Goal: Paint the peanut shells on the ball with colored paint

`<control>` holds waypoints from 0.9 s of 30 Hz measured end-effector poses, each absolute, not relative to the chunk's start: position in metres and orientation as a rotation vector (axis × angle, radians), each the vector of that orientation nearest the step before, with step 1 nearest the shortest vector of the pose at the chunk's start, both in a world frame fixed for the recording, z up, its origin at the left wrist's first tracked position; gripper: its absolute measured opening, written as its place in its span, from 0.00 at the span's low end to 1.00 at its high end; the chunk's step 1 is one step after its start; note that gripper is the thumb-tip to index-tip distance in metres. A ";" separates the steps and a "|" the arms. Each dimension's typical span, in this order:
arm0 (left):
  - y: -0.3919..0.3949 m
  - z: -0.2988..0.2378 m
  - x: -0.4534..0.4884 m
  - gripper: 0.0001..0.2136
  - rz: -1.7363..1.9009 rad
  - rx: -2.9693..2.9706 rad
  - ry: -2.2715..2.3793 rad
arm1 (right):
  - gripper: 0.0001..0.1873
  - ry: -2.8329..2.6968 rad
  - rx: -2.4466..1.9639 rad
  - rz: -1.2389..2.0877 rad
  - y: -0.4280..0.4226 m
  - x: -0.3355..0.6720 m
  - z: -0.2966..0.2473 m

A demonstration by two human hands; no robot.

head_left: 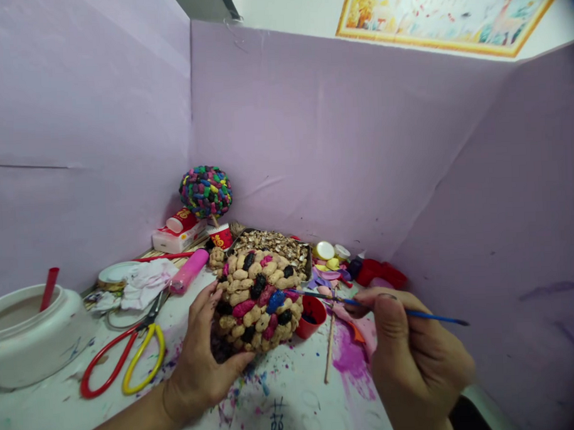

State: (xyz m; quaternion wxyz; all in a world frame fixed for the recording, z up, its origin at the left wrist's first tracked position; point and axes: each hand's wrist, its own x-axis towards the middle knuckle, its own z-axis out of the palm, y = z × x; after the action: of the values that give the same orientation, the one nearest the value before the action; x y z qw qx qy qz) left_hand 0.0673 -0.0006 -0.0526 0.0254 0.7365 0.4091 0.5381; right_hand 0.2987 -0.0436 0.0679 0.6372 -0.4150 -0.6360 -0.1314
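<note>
My left hand cups a ball covered in peanut shells, its fingers wrapped round the ball's left and lower side. Most shells are tan; some are painted pink, black or blue. My right hand pinches a thin blue paintbrush, whose tip reaches the ball's right side near a blue shell. A small red cup of dark paint sits just right of the ball, under the brush.
Red and yellow scissors lie at the left by a white bowl with a red stick. Behind are a tray of shells, a finished multicoloured ball, a pink tube, paint pots and a wooden stick. Lilac walls enclose the table.
</note>
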 end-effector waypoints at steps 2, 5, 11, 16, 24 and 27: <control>-0.002 -0.052 0.067 0.45 1.671 2.268 1.277 | 0.09 -1.425 -0.949 -0.294 -0.045 0.301 0.068; -0.003 -0.051 0.067 0.45 1.669 2.240 1.294 | 0.09 -1.470 -0.951 -0.290 -0.045 0.299 0.068; -0.003 -0.052 0.066 0.44 1.662 2.207 1.333 | 0.09 -1.562 -0.935 -0.275 -0.044 0.289 0.070; -0.004 -0.053 0.065 0.45 1.642 2.213 1.389 | 0.10 -1.534 -0.930 -0.233 -0.044 0.290 0.070; -0.005 -0.057 0.063 0.43 1.658 2.198 1.370 | 0.10 -1.533 -0.940 -0.281 -0.041 0.288 0.074; -0.004 -0.058 0.063 0.43 1.648 2.191 1.368 | 0.10 -1.532 -0.967 -0.312 -0.041 0.290 0.074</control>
State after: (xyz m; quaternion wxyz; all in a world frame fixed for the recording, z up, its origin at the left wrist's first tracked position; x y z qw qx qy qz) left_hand 0.0627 -0.0043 -0.0582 0.0389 0.7146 0.4462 0.5374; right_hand 0.2895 -0.0411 0.0738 0.6063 -0.4183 -0.6628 -0.1348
